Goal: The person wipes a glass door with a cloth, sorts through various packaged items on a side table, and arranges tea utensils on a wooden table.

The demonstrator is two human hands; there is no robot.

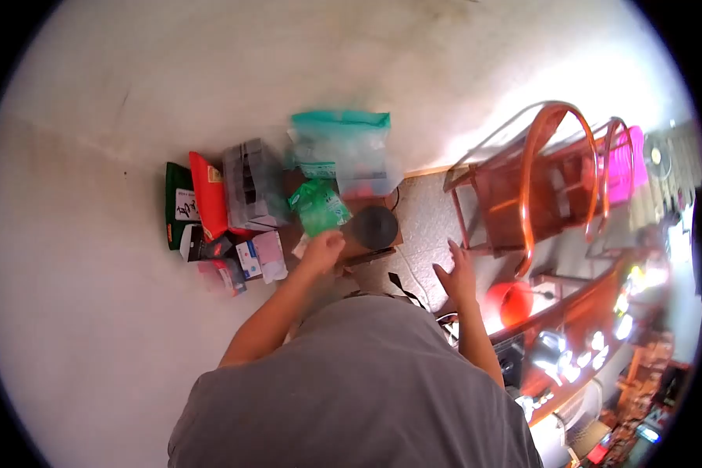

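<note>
Low table against a white wall, crowded with packets.
Left hand [324,248] pinches the light, crinkly green packet [320,207] at its 6 o'clock edge; right hand [456,274] spread, empty.

Two hands in view: left hand [324,248], right hand [455,274]. One green packet [320,206] just beyond the left hand. One round dark lid [374,227] between the hands, nearer the left. One clear bag with teal top [343,150] farther beyond. One grey clear box [251,184], one red pouch [208,195], one dark green pack [178,204], all left of the left hand. Small boxes near that wrist: about three, blurred. Two wooden chairs [532,181] beyond the right hand. One red bowl [509,301] beside the right forearm.
</note>
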